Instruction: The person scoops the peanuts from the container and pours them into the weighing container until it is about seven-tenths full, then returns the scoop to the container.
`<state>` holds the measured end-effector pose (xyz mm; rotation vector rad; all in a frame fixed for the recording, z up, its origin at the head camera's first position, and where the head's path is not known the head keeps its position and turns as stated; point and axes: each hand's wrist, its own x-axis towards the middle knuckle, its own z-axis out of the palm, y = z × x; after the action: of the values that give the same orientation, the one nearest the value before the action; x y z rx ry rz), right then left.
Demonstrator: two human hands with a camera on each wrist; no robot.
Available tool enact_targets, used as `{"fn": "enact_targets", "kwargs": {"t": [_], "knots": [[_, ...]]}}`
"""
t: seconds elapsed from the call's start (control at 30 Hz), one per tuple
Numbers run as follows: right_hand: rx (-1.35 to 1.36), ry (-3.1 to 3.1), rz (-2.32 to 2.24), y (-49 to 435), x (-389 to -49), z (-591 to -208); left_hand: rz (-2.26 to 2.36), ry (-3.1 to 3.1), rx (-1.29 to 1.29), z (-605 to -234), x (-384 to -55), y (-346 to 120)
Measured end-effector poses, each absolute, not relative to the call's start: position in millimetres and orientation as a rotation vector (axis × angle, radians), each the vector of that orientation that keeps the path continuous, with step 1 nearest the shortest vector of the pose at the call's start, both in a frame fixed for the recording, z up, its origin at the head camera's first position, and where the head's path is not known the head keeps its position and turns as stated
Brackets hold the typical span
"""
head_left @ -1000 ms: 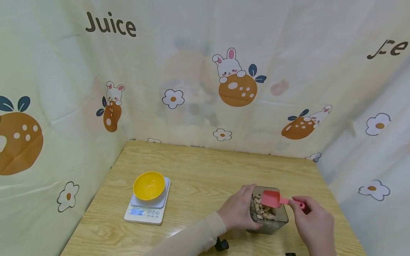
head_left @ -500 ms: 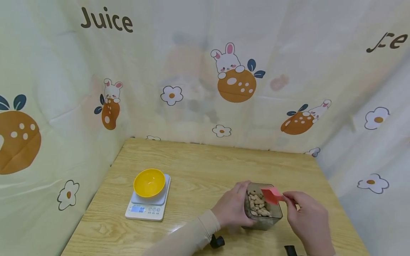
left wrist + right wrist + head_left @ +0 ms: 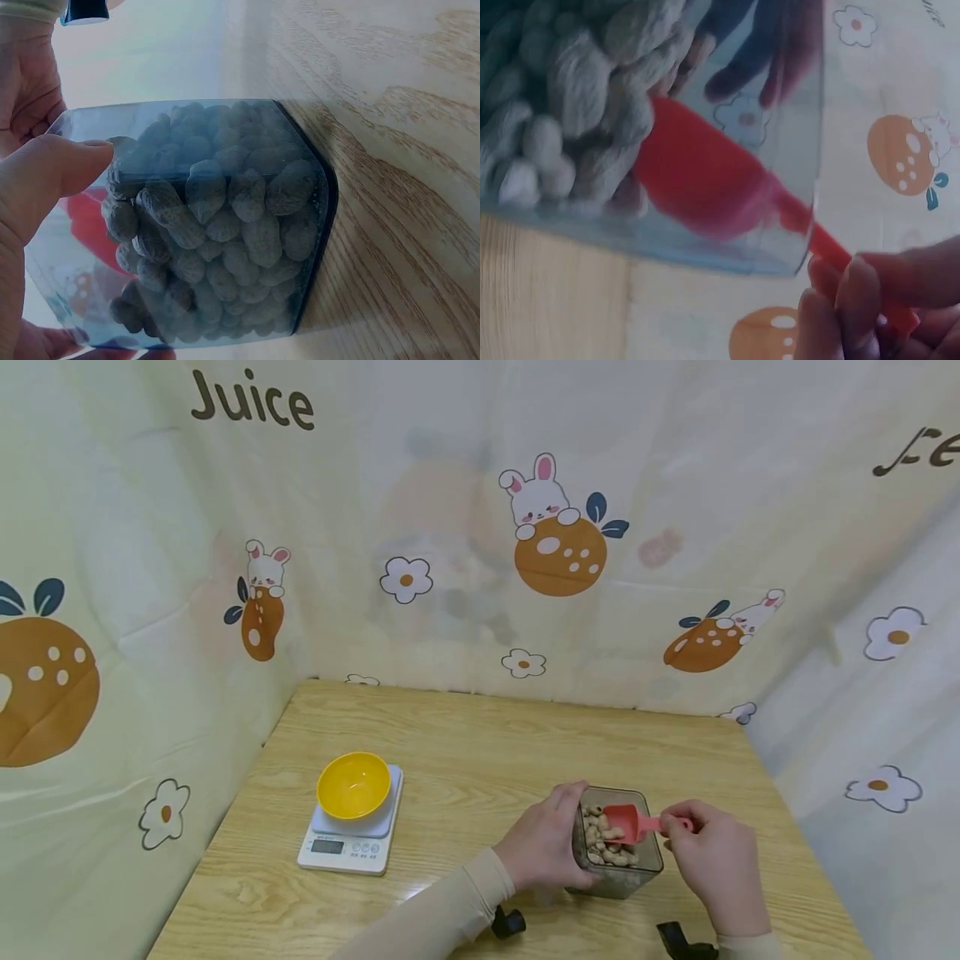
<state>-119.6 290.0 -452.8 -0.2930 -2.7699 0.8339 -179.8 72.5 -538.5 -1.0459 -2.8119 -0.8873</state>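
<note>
Our right grip [image 3: 717, 853] pinches a red plastic scoop [image 3: 626, 823], left grip [image 3: 542, 847] clasps a smoky square tub [image 3: 624, 884]; overfilling the scoop could spill tan peanuts [image 3: 613, 853].

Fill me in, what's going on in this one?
A person's left hand grips a see-through, smoky-grey square container of tan unshelled peanuts. The right hand pinches a small red plastic scoop, whose front end is inside the container, against the peanuts. Over to the person's left, a round yellow bowl sits on a white digital scale on the wood-grain table; no peanuts show in the bowl.
</note>
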Motion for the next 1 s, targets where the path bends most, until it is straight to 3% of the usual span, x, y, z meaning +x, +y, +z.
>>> {"fn": "enact_targets", "kwargs": {"t": [0.2, 0.37, 0.5, 0.83, 1.0], "knots": [[-0.560, -2.754, 1.148, 301.5, -130.0, -457.5, -0.902, -2.814, -1.054, -538.7, -179.6, 72.0], [-0.625, -2.673, 1.291, 307.1, -134.7, -463.8, -0.881, -2.810, -1.048, -536.8, -182.4, 72.0], [-0.504, -2.677, 1.167, 305.3, -132.5, -464.7, -0.867, -2.815, -1.035, -535.9, -183.8, 72.2], [0.176, -2.516, 0.538, 296.0, -118.6, -470.4, -0.863, -2.803, -1.059, -536.1, -181.8, 71.7], [0.031, -2.589, 0.667, 292.1, -120.0, -471.1, -0.858, -2.806, -1.060, -537.7, -181.1, 71.5]]}}
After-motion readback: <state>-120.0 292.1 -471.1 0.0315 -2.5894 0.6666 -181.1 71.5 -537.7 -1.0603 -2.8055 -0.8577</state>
